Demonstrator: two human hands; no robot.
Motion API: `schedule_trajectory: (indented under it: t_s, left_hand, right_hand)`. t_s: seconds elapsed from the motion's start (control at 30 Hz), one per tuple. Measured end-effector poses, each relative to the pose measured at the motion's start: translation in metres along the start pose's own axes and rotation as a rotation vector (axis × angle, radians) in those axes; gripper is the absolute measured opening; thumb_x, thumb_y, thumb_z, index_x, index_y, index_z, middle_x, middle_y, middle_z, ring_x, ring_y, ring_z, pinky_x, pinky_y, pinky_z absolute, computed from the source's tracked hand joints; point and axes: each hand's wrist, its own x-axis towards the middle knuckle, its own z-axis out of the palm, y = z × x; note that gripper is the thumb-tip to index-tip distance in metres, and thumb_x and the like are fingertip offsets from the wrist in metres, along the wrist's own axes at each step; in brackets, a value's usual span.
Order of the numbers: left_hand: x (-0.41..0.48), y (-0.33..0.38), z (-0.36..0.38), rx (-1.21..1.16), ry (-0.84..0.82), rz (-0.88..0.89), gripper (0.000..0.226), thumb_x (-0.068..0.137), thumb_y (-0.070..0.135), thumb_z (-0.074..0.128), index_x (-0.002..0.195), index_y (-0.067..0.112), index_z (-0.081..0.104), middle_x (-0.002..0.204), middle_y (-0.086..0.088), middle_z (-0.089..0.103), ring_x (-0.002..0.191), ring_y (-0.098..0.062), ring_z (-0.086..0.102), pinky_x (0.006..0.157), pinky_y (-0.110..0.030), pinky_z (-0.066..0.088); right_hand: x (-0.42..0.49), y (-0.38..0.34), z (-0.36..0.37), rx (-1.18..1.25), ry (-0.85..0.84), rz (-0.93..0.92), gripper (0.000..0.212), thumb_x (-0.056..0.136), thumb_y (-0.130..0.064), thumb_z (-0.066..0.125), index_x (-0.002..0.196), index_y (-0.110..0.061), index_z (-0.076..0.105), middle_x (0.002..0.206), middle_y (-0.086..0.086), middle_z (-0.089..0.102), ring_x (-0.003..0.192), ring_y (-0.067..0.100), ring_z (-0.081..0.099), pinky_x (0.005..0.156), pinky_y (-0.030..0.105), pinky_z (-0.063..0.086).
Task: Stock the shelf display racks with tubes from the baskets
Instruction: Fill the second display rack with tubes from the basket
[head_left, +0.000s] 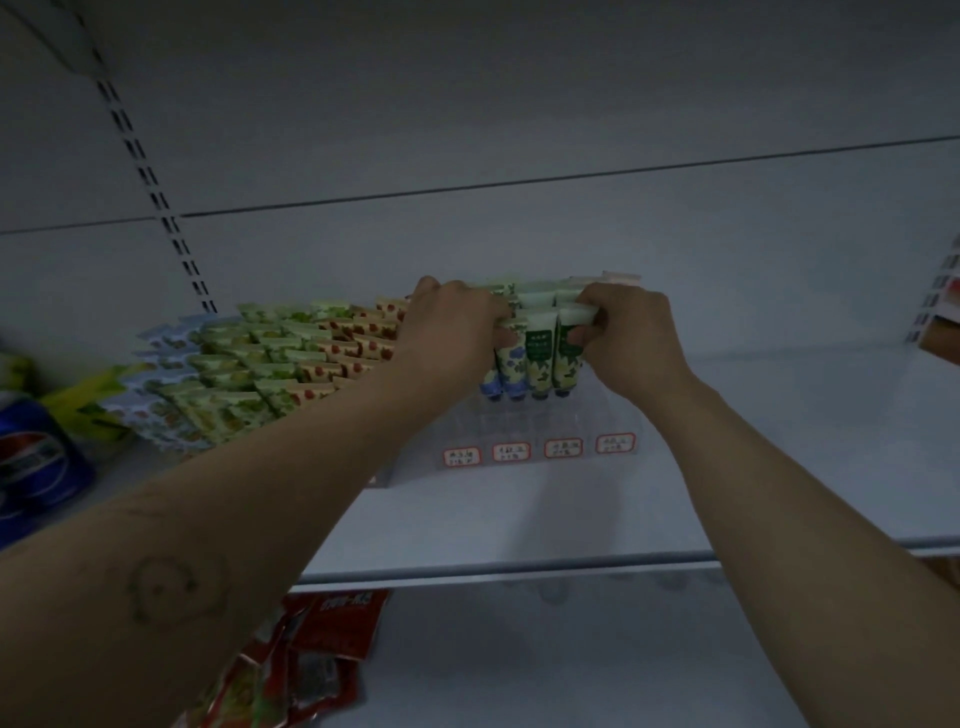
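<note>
Green tubes (539, 358) stand cap-down in the rack (582, 423). Left hand (449, 332) grips the leftmost tubes; right hand (634, 338) pinches the rightmost tube's flat top.

Clear glossy plastic rack (519, 431), glossy tubes (540, 358), smooth matt shelf (519, 519).

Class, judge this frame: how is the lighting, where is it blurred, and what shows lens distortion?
Head view: dim, bluish light, no glare; the blue bottle at its left edge is blurred; the slotted upright bows from wide-angle distortion; the tubes gripped by the left hand and right hand are fairly sharp; the price labels are too soft to read.
</note>
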Motion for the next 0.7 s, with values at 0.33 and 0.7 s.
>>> schedule_trajectory:
  t_s: [0.33,0.7]
  left_hand:
    - [-0.008,-0.018,-0.007,-0.164,0.088,-0.019,0.035,0.089,0.036,0.063,0.118,0.016,0.062,0.112,-0.005,0.065,0.105,-0.025,0.058,0.097,-0.039,0.038]
    - [-0.006,-0.023,-0.002,-0.261,0.15,-0.058,0.011,0.085,0.006,0.065,0.084,0.013,0.074,0.089,-0.002,0.074,0.088,-0.024,0.066,0.091,-0.042,0.047]
  right_hand:
    - [0.008,-0.002,-0.016,-0.093,-0.153,-0.01,0.03,0.076,-0.015,0.075,0.105,-0.014,0.066,0.103,0.009,0.067,0.09,0.024,0.061,0.076,0.029,0.048]
    - [0.004,-0.029,-0.028,-0.13,-0.168,-0.077,0.043,0.08,-0.019,0.074,0.121,-0.018,0.059,0.114,0.006,0.06,0.103,0.024,0.055,0.086,0.036,0.048]
